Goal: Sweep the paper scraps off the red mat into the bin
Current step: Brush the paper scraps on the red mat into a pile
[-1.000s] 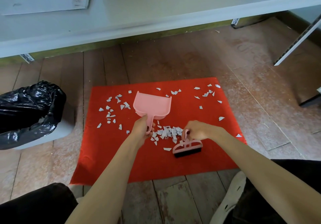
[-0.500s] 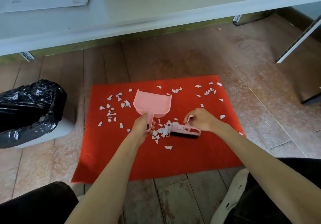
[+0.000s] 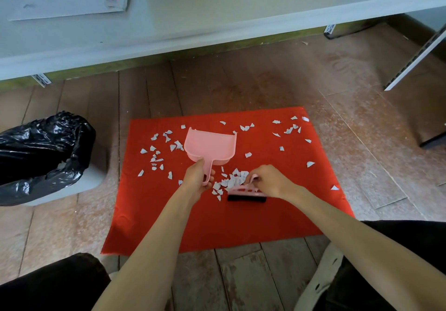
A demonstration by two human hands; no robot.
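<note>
Now: L hand (image 3: pixel 196 178) grips pan (image 3: pixel 210 146) handle, R hand (image 3: pixel 269 181) grips brush (image 3: pixel 246 193). Mid mat (image 3: pixel 217 226), between hands, scrap pile (image 3: pixel 231 180) just beyond brush (axis L-R); pan mouth faces far edge; bin (image 3: pixel 43 146) off left edge.

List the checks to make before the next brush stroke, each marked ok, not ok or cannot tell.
1. Left hand grips dustpan handle: ok.
2. Right hand grips brush: ok.
3. Brush bristles down beside the scrap pile: ok.
4. Dustpan mouth faces scrap pile: not ok; it opens away from it.
5. Dustpan lip flat on red mat: cannot tell.
6. Scattered scraps gathered: not ok; many lie apart.
</note>
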